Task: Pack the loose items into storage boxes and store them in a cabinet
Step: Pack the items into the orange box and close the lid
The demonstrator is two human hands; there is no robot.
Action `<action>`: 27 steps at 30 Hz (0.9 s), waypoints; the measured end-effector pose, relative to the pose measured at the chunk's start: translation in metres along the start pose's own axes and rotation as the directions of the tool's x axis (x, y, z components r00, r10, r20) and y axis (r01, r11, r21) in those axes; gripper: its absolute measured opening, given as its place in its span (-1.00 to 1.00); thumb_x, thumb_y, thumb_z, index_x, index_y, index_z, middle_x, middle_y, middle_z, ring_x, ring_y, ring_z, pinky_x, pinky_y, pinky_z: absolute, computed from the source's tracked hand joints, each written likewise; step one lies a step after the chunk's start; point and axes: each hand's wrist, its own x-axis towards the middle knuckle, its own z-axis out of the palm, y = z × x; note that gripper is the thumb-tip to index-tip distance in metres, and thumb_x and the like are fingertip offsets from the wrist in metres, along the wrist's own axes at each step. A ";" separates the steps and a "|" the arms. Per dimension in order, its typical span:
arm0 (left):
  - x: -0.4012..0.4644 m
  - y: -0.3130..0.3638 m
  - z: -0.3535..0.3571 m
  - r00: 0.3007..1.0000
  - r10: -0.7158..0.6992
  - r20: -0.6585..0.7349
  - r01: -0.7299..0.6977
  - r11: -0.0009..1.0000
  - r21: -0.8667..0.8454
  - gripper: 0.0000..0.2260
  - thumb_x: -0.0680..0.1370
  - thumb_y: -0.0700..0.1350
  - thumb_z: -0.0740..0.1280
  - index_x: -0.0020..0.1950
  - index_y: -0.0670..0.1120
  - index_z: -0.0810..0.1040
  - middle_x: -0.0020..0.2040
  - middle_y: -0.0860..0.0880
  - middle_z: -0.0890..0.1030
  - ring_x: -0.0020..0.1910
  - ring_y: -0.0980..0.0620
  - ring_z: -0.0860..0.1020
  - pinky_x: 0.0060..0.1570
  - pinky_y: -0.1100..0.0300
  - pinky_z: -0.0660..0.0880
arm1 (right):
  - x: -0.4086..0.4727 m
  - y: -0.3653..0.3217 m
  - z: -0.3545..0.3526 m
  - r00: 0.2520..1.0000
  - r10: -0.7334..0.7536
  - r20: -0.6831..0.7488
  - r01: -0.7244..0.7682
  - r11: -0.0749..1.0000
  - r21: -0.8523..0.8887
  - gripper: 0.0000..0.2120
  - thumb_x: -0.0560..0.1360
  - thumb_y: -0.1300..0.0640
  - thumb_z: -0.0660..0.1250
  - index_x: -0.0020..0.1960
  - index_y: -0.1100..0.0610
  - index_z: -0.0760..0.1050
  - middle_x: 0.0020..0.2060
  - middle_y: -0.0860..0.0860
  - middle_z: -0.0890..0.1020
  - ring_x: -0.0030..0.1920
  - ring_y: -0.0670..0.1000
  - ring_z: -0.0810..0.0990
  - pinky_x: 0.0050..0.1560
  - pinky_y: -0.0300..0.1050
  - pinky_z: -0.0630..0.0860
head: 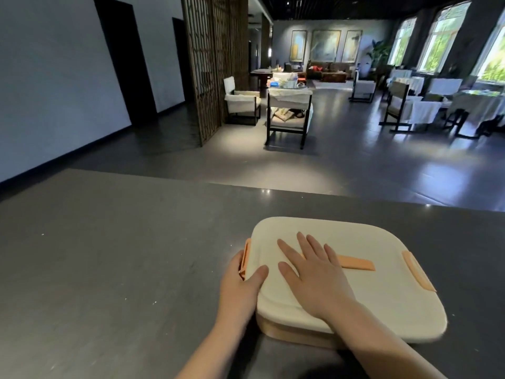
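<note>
**Storage box closed on counter, both hands in contact**

The storage box (355,294) sits on the grey counter (109,269), at about 5 o'clock in the view, close to the near edge. Its cream lid (369,242) is seated on a tan base. An orange strip (355,263) lies across the lid centre. An orange latch (418,270) occupies the 3 o'clock edge of the lid; a second orange latch (246,254) occupies the 9 o'clock edge.

The right hand (317,274) lies flat on the lid, fingers straight and spread, pointing toward 11 o'clock, palm covering part of the strip. It grasps nothing.

The left hand (240,285) is at the 9 o'clock side of the box. Its thumb rests on the lid top; its fingers wrap the side at the latch. They appear to grip the latch, though the fingertips are hidden.

Beyond the counter, from 12 to 2 o'clock, stand armchairs (287,116), tables under white cloths (426,110), a wooden lattice screen (210,64), three wall paintings (325,46) and bright windows (442,36).
</note>
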 end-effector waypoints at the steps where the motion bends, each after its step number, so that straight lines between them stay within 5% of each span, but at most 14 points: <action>1: -0.001 0.001 0.001 0.999 0.029 -0.022 -0.028 1.000 0.008 -0.57 0.49 -0.15 0.38 0.34 0.05 0.43 0.09 0.21 0.56 0.01 0.29 0.52 -0.12 0.41 0.42 | 0.000 0.000 -0.001 1.000 0.003 0.006 -0.003 1.000 0.002 -0.49 0.59 -0.25 -0.23 0.51 -0.29 -0.24 0.56 -0.03 -0.18 0.55 0.01 -0.23 0.51 0.07 -0.24; 6: -0.004 0.006 0.000 0.992 0.126 0.007 -0.124 0.968 0.220 -0.51 0.52 -0.10 0.34 0.43 0.13 0.33 0.22 0.18 0.55 0.03 0.29 0.50 -0.13 0.51 0.37 | -0.001 -0.001 0.002 1.000 0.009 -0.002 -0.009 1.000 0.014 -0.50 0.58 -0.24 -0.24 0.51 -0.30 -0.23 0.56 -0.03 -0.17 0.55 0.02 -0.22 0.50 0.08 -0.22; 10: 0.001 0.009 -0.001 0.970 0.232 0.074 -0.230 0.774 0.590 -0.49 0.57 0.01 0.24 0.50 0.07 0.20 0.37 0.04 0.46 0.29 0.01 0.45 0.12 0.23 0.35 | -0.001 0.000 0.001 1.000 0.015 -0.007 -0.015 0.999 0.032 -0.51 0.60 -0.22 -0.20 0.51 -0.29 -0.18 0.57 -0.02 -0.13 0.55 0.02 -0.20 0.50 0.09 -0.20; 15: 0.012 0.013 0.002 0.968 0.182 0.175 -0.253 0.715 0.651 -0.44 0.57 0.06 0.21 0.52 -0.01 0.10 0.45 -0.03 0.32 0.36 -0.04 0.37 0.22 0.15 0.32 | -0.006 0.023 -0.010 0.997 -0.006 -0.071 0.017 0.988 0.151 -0.55 0.63 -0.15 -0.07 0.51 -0.22 0.08 0.55 -0.09 0.07 0.54 -0.07 -0.04 0.50 -0.01 -0.17; 19: 0.029 0.020 0.022 0.989 0.061 0.136 -0.140 0.696 0.704 -0.42 0.56 0.15 0.17 0.46 -0.08 0.07 0.38 -0.15 0.28 0.25 -0.21 0.43 0.14 0.00 0.39 | -0.036 0.099 -0.015 0.949 0.300 -0.092 -0.294 0.953 0.078 -0.53 0.61 -0.23 -0.13 0.51 -0.24 0.04 0.56 -0.08 0.04 0.55 -0.04 -0.08 0.49 0.10 -0.23; 22: 0.035 0.021 0.028 0.995 0.059 0.087 -0.104 0.654 0.749 -0.38 0.56 0.24 0.10 0.50 -0.02 0.01 0.36 -0.16 0.28 0.21 -0.23 0.44 0.08 -0.03 0.43 | -0.051 0.136 -0.021 0.873 0.482 -0.072 -0.464 0.867 0.180 -0.51 0.60 -0.23 -0.04 0.51 -0.18 0.09 0.54 -0.03 0.10 0.52 0.07 0.04 0.45 0.12 0.06; 24: 0.037 0.018 0.026 0.995 0.060 0.074 -0.095 0.660 0.745 -0.38 0.54 0.26 0.10 0.51 0.06 0.01 0.34 -0.16 0.29 0.22 -0.22 0.43 0.10 -0.03 0.42 | -0.050 0.141 -0.022 0.853 0.520 -0.041 -0.475 0.807 0.351 -0.49 0.58 -0.24 0.06 0.49 -0.16 0.15 0.44 0.01 0.27 0.41 0.13 0.26 0.25 0.06 0.33; 27: 0.037 0.016 0.023 0.997 0.053 0.064 -0.083 0.696 0.714 -0.39 0.51 0.29 0.14 0.50 0.16 0.05 0.33 -0.15 0.31 0.21 -0.19 0.45 0.14 -0.03 0.40 | -0.048 0.144 -0.020 0.842 0.539 -0.013 -0.473 0.752 0.459 -0.49 0.54 -0.27 0.14 0.46 -0.19 0.20 0.25 0.07 0.39 0.21 0.15 0.45 0.07 0.00 0.42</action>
